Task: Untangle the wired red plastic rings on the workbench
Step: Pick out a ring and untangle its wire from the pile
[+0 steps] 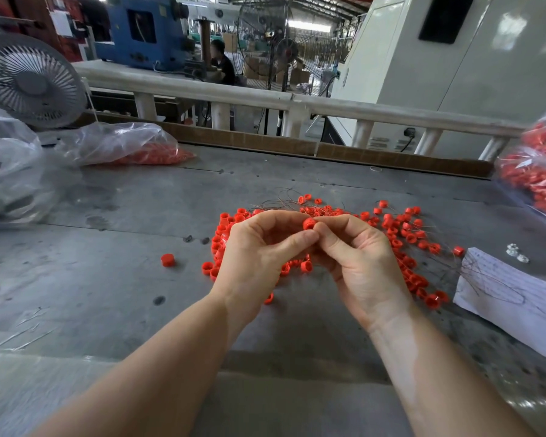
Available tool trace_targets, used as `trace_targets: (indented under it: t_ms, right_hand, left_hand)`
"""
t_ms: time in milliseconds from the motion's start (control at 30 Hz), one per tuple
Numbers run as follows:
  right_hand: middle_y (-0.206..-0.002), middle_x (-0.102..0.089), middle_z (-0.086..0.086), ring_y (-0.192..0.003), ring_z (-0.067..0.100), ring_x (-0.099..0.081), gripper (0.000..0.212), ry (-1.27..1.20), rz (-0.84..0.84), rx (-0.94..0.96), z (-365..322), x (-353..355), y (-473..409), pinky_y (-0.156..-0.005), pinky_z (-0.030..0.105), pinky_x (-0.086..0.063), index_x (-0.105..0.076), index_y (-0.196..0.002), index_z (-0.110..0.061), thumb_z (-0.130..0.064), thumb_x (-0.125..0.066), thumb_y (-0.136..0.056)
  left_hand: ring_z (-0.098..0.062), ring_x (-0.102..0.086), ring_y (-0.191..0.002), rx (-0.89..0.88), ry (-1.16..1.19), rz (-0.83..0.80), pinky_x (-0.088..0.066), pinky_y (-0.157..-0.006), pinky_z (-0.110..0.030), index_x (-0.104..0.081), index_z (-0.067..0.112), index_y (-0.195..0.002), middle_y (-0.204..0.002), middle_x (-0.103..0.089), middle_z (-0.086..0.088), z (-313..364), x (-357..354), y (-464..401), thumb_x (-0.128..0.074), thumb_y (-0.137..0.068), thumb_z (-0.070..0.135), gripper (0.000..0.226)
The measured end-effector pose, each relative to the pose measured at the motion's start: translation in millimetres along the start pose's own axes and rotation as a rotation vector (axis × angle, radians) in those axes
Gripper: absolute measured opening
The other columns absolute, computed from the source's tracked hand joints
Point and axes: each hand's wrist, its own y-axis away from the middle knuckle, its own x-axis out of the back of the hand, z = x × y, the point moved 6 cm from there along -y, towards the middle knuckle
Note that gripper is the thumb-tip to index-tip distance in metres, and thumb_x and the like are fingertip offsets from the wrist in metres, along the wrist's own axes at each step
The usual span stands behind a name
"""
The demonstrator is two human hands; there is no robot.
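Both hands meet above a heap of red rings (401, 238) spread over the middle of the gray workbench (114, 272), with thin wires (284, 201) looping out of the heap at its far edge. The left hand (259, 253) has its fingers curled, thumb pressed toward the right hand's fingertips, and the right hand (360, 257) is curled the same way; between their fingertips they pinch a single red ring (309, 223), held up above the heap. Whether a wire runs from that ring, I cannot tell. One loose ring (167, 259) lies alone on the bench, left of the heap. A white paper sheet (511, 298) with thin wires on it lies to the right. Clear plastic bags of red rings sit at far left (123, 146) and at the right edge (536, 178), and a small fan (32, 80) stands at the back left.
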Motion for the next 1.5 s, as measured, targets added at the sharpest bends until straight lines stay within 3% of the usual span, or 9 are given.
trace_targets:
  t_ms: [200,433,600,733,900,1100,1267,1400,1500]
  right_hand:
    - [-0.076,-0.069,0.007,-0.067,0.019,-0.064,0.021,0.077,0.017,-0.026,2.0,0.8,0.3,-0.056,0.023,-0.05,-0.066,-0.087,-0.01,-0.027,-0.06,-0.075]
    - [-0.065,-0.059,0.0,-0.052,0.009,-0.047,0.03,0.247,-0.041,0.052,-1.3,-3.5,1.3,-0.044,0.019,-0.037,-0.068,-0.093,-0.012,-0.038,-0.057,-0.083]
    - [-0.052,-0.057,-0.016,-0.05,-0.003,-0.051,0.024,0.342,-0.088,0.153,-8.6,-9.7,4.1,-0.048,0.006,-0.036,-0.07,-0.081,-0.015,-0.031,-0.054,-0.086]
    - [-0.045,-0.048,-0.018,-0.045,-0.002,-0.041,0.021,0.369,-0.049,0.189,-9.3,-9.5,5.4,-0.046,0.007,-0.032,-0.069,-0.073,-0.019,-0.031,-0.057,-0.085]
    - [-0.051,-0.053,-0.013,-0.048,-0.002,-0.042,0.025,0.378,-0.018,0.202,-7.9,-7.7,6.1,-0.048,0.009,-0.033,-0.071,-0.068,-0.018,-0.032,-0.059,-0.085]
    - [-0.047,-0.051,-0.018,-0.047,-0.003,-0.044,0.024,0.385,-0.014,0.217,-8.0,-8.4,7.4,-0.049,0.006,-0.033,-0.068,-0.066,-0.02,-0.029,-0.059,-0.086]
    - [-0.052,-0.058,-0.012,-0.048,-0.001,-0.05,0.031,0.272,-0.052,0.12,-2.8,-10.7,6.4,-0.048,0.009,-0.037,-0.072,-0.077,-0.014,-0.036,-0.054,-0.088]
    - [-0.057,-0.059,-0.005,-0.051,0.007,-0.048,0.03,0.242,0.0,0.078,-3.4,-4.7,2.7,-0.045,0.012,-0.036,-0.074,-0.082,-0.015,-0.035,-0.053,-0.088]
    - [-0.054,-0.053,-0.006,-0.05,0.008,-0.045,0.021,0.272,0.046,0.064,-3.1,0.6,1.2,-0.044,0.014,-0.036,-0.073,-0.085,-0.016,-0.024,-0.054,-0.087]
  left_hand:
    - [-0.008,-0.068,-0.068,0.018,0.012,0.045,-0.052,-0.061,-0.016,-0.068,0.012,-0.078,-0.071,-0.072,0.002,0.1,3.3,-1.0,-0.07,-0.071,0.015,0.007]
    - [-0.004,-0.069,-0.074,-0.087,-0.154,-0.009,-0.052,-0.067,-0.014,-0.072,0.021,-0.089,-0.077,-0.074,0.007,6.9,-0.8,1.4,-0.068,-0.08,0.006,0.018]
    - [-0.014,-0.068,-0.071,-0.106,-0.281,-0.043,-0.057,-0.073,-0.033,-0.072,0.029,-0.081,-0.075,-0.073,0.0,5.1,-4.8,3.6,-0.068,-0.081,0.015,0.014]
    - [-0.01,-0.065,-0.067,-0.093,-0.279,-0.053,-0.055,-0.07,-0.031,-0.073,0.027,-0.074,-0.07,-0.072,0.002,4.4,-4.3,2.9,-0.069,-0.082,0.012,0.017]
    - [-0.004,-0.065,-0.063,-0.092,-0.243,-0.068,-0.053,-0.064,-0.019,-0.072,0.019,-0.073,-0.066,-0.071,0.005,5.1,-6.1,3.5,-0.069,-0.081,0.007,0.015]
    - [-0.006,-0.062,-0.062,-0.089,-0.254,-0.067,-0.052,-0.062,-0.023,-0.071,0.013,-0.072,-0.064,-0.07,0.004,3.0,-4.8,2.6,-0.069,-0.081,0.008,0.011]
    - [-0.019,-0.066,-0.068,0.118,0.031,-0.075,-0.054,-0.067,-0.03,-0.075,0.013,-0.076,-0.074,-0.072,-0.01,-11.9,-4.3,0.7,-0.068,-0.073,0.022,0.012]
    - [-0.014,-0.07,-0.075,0.256,0.299,-0.092,-0.057,-0.073,-0.022,-0.077,0.014,-0.08,-0.081,-0.074,-0.006,-18.6,-5.1,-2.4,-0.06,-0.074,0.019,0.019]
    - [-0.013,-0.071,-0.078,0.294,0.388,-0.088,-0.057,-0.069,-0.02,-0.076,0.012,-0.083,-0.086,-0.074,-0.007,-19.2,-5.3,-2.2,-0.058,-0.076,0.017,0.021]
